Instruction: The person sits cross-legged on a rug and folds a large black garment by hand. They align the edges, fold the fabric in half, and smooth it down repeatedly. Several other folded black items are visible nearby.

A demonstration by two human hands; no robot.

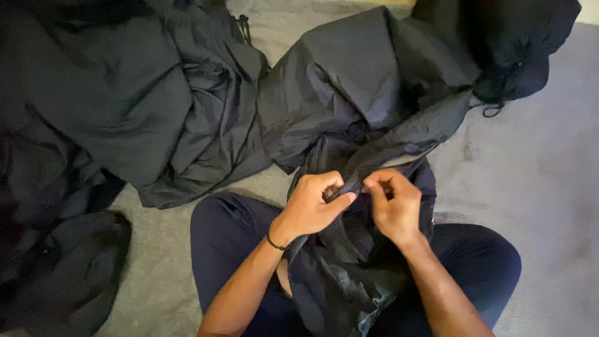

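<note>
It looked like a room in a home or a small garment workroom, though which could not be told; the person sat cross-legged on a grey carpeted floor (536, 187); heaps of black fabric garments (125, 93) lay spread about directly on the carpet; no furniture showed.

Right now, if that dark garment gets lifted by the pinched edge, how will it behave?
The dark garment looks floppy: it creases and drapes over the lap. Its sheen suggests thin, slippery, light cloth. Both hands, left hand and right hand, pinch it, so the rest would likely dangle.
</note>
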